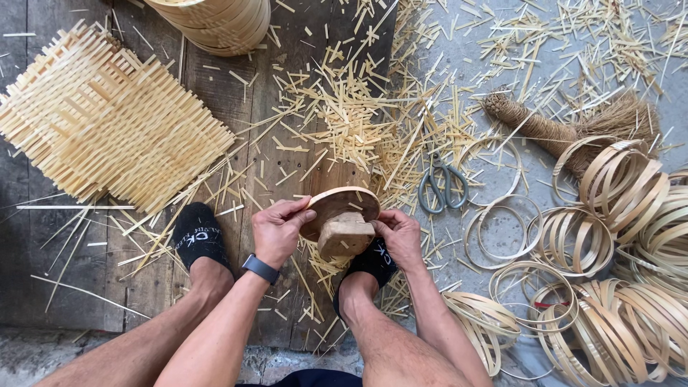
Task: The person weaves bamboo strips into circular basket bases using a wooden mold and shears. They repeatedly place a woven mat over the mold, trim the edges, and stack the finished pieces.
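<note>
Hands meet over a round wooden form held above wooden floor planks: the left hand curls over its rim with fingers pressed to the curved edge, while the right hand pinches the opposite side beside the chunky block on its underside. The form sits tilted between the two, just above the foot in a black sock; the other black-socked foot rests on the planks to the left.

A woven bamboo mat lies at upper left. A stack of finished bamboo rings sits at the top edge of the frame. Heaps of loose bamboo hoops crowd the right side on grey ground. A fibre hand brush lies above them. Grey-handled scissors rest near the right hand. Cut bamboo slivers litter everything.

By the look of it, the form is being turned and steadied, a set-up stage before any strip or mat goes on it. The next move seems to call for a firm seat for the form and one hand freed to fetch material.
</note>
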